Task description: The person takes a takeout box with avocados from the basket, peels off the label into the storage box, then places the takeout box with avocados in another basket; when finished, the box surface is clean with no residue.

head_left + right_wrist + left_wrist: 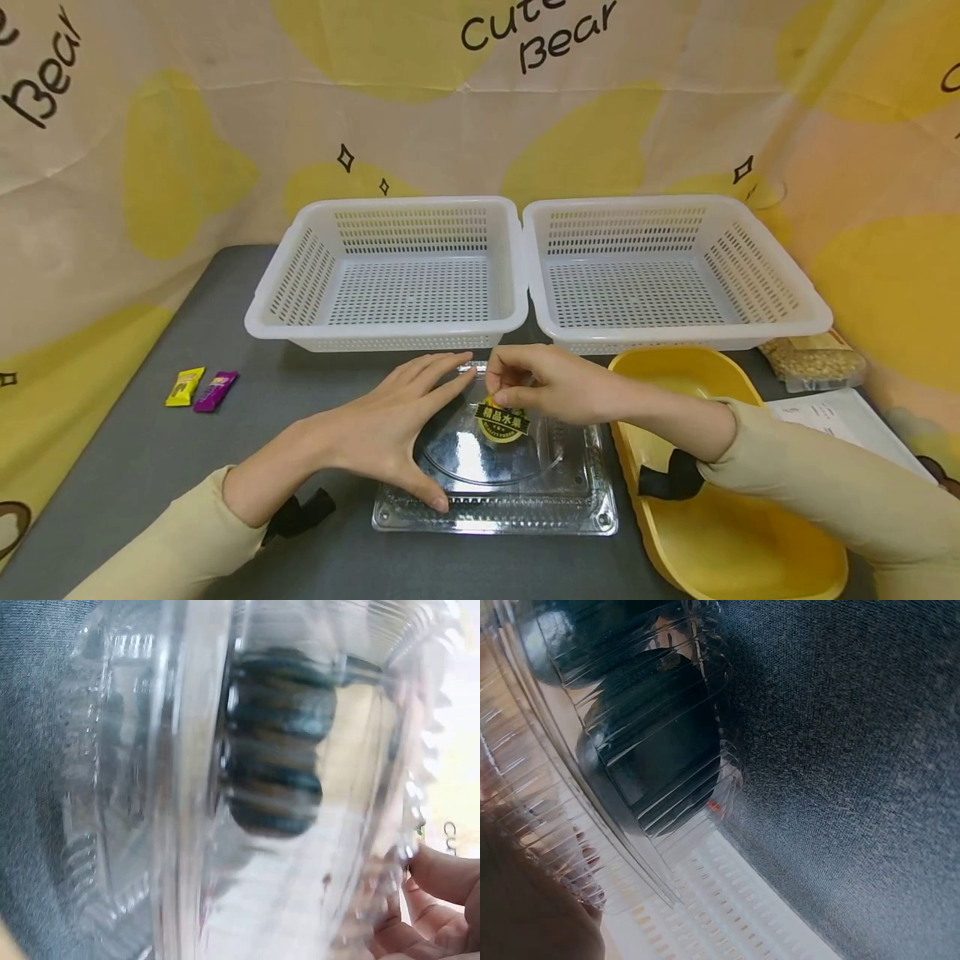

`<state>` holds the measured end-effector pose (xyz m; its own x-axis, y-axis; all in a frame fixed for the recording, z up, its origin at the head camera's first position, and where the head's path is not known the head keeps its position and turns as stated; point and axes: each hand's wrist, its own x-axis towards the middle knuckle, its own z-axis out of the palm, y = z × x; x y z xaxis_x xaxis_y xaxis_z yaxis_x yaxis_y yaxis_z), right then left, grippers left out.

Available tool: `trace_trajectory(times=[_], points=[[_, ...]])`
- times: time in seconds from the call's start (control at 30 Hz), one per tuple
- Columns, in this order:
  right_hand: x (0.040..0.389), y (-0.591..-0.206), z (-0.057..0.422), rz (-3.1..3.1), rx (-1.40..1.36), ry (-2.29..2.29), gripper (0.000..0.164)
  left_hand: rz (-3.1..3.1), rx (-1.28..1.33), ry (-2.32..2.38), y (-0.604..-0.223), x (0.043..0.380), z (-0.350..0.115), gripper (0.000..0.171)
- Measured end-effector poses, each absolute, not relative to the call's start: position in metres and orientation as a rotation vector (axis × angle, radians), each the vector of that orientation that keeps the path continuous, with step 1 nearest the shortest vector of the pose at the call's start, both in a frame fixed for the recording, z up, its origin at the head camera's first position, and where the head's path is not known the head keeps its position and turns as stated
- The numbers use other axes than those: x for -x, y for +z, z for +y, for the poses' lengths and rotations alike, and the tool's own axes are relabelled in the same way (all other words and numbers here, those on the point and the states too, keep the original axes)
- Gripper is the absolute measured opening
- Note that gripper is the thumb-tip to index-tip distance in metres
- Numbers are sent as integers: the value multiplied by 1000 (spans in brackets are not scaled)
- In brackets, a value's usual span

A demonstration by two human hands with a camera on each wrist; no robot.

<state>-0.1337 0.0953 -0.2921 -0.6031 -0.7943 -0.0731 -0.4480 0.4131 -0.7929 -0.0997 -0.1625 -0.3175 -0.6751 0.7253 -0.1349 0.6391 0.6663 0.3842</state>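
On the left of the dark counter [150,492], a yellow packet [184,387] and a purple packet [216,392] lie side by side, long axes pointing away from me and leaning right. Behind, the left white basket [390,328] lies lengthwise left to right, slotted floor showing. My left hand [378,421], fingers straight and spread, rests across the left side of a clear plastic fruit box [517,512]. The box sits centrally before me, near edge running left to right; dark rounded shapes show through its walls, too unclear to identify. Its gold-and-black sticker [502,423] faces up, lettering slanting down rightward. My right hand [543,385] pinches the sticker's far edge. Beyond is the right white basket [686,335], also lengthwise. A yellow basin [757,533], long axis running away from me, lies under my right forearm. Farther right are a clear package of small tan pieces [817,365] and a white printed packet [817,417].
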Motion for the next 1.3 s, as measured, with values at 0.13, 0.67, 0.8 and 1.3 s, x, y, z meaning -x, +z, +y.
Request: trace_trajectory(times=[0.13,0.67,0.8,1.3], points=[[136,-287,110,2176,1007,-1109,4,2615,-1100,440,-317,99,-162,134],[146,-279,205,2254,854,-1021,14,2614,-1086,433,-317,98,-162,134],[147,-283,226,2262,851,-950,13,2616,-1085,433,-317,97,-163,134],[153,-326,258,2251,781,-769,9,2619,-1091,438,-319,98,-162,135]])
